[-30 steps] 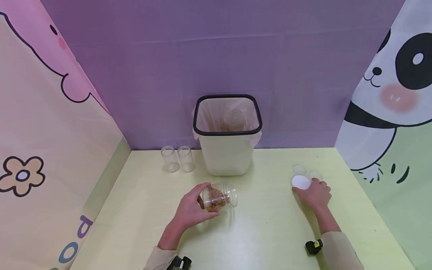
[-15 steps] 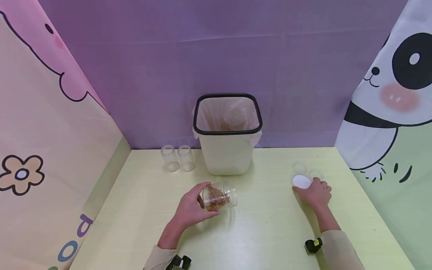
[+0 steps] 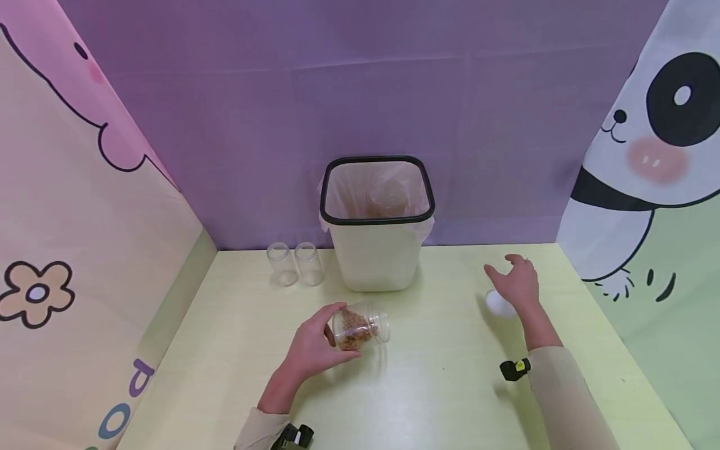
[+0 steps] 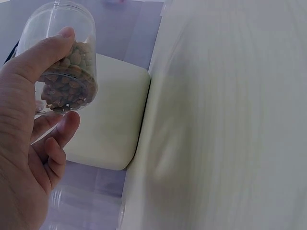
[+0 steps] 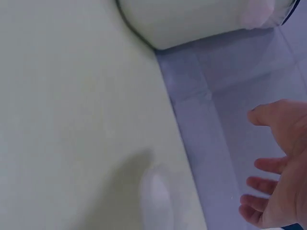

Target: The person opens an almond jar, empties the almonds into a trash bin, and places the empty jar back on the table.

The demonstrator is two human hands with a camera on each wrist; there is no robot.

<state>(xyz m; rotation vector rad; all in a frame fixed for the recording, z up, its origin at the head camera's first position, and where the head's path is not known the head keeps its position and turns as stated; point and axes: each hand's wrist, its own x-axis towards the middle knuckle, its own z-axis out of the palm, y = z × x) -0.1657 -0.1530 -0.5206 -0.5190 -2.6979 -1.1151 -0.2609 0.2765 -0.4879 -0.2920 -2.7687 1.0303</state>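
Tilted on its side above the table, a clear jar (image 3: 368,315) of small brown pellets points its open mouth to the right in the head view. My left hand (image 3: 311,350) grips its base end between thumb and fingers. The left wrist view shows the pellets (image 4: 72,86) gathered near the base of the jar. On the right, my right hand (image 3: 517,284) is raised with fingers spread and nothing in them. Below it on the table lies a white round lid (image 3: 497,305), partly covered by the hand; the right wrist view shows this lid blurred.
A white bin (image 3: 374,259) with a black rim and pink liner stands at the back middle. Left of it are two clear jars, one jar (image 3: 282,265) beside another jar (image 3: 309,265). A purple backdrop (image 3: 253,156) rises behind the table (image 3: 427,387).
My right hand has let go of the white lid and risen up and away from it. Two clear lids behind are now hidden. The left hand holds the jar nearly still.
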